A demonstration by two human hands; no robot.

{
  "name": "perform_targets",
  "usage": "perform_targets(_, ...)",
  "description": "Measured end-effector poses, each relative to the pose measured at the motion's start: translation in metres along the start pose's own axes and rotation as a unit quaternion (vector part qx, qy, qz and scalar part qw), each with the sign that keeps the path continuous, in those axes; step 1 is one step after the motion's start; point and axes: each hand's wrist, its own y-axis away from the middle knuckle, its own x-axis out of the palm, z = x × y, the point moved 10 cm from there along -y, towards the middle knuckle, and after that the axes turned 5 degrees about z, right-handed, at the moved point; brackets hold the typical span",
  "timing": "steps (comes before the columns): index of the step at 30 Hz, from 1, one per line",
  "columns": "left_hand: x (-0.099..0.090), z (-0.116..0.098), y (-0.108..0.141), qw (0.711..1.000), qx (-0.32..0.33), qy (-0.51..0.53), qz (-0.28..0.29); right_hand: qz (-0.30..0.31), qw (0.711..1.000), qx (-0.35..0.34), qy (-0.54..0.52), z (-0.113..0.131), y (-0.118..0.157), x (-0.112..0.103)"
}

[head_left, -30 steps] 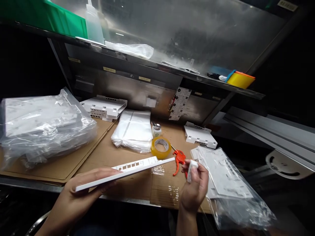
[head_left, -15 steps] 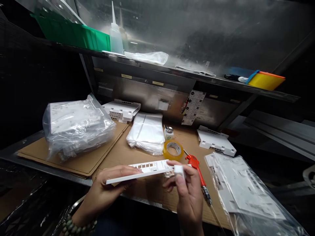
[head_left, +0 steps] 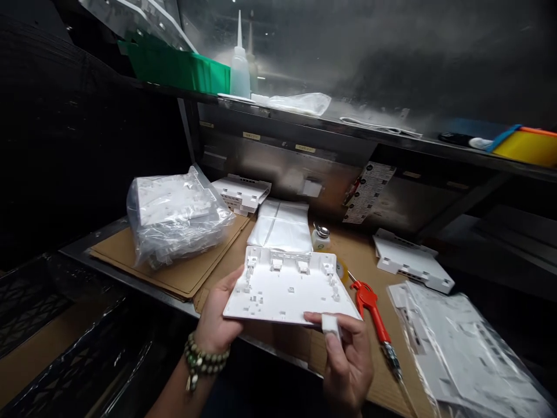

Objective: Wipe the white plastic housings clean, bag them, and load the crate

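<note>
While one white panel is out of any bag and held in front of the person, other white pieces lie inside a clear bag on the left and another clear bag on the right, so I judge that the handling of this panel is in the middle; what is finished on it, and how much remains, I cannot tell. The panel is above the cardboard of the bench, its clips and small ribs facing up, its far edge just before a stack of clear sleeves. The left hand grips the left edge, with most fingers hidden beneath, and the forearm rises from below. The right hand stands at the near right corner, thumb uppermost; it pinches a small white block narrowly, and a fingertip appears to touch the panel's near edge. Beside this hand, a red air gun lies on the bench, held by nobody.
</note>
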Motion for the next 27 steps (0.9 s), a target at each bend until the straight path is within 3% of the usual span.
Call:
perform_targets(3,-0.009,0.002,-0.004,0.998,-0.051,0.004,-0.046,0.056,0.996,0.071,0.013,-0.013,-0.003,0.0)
perform_targets(5,-0.011,-0.001,-0.003,0.997,-0.04,0.003,-0.062,0.139,0.983,0.096,0.07,-0.01,-0.007,0.014)
perform_targets(7,-0.009,-0.006,0.0,0.998,0.001,0.004,-0.068,0.217,0.965,0.053,0.135,0.009,-0.008,0.036)
perform_targets(9,-0.001,-0.015,0.006,0.995,0.074,-0.008,-0.066,0.249,0.954,-0.032,0.161,0.038,-0.005,0.061)
perform_targets(12,0.017,-0.031,0.016,0.98,0.186,-0.052,-0.04,0.241,0.953,-0.114,0.142,0.067,0.003,0.09)
perform_targets(14,0.026,-0.036,0.021,0.973,0.219,-0.073,-0.022,0.233,0.953,-0.138,0.135,0.073,0.008,0.1)
perform_targets(22,0.022,-0.038,0.023,0.969,0.236,-0.073,-0.026,0.205,0.949,-0.174,0.165,0.075,0.013,0.099)
perform_targets(25,0.019,-0.038,0.022,0.972,0.222,-0.065,-0.045,0.209,0.943,-0.193,0.173,0.076,0.016,0.103)
perform_targets(27,0.01,-0.041,0.021,0.976,0.196,-0.06,-0.071,0.205,0.943,-0.173,0.196,0.065,0.01,0.093)
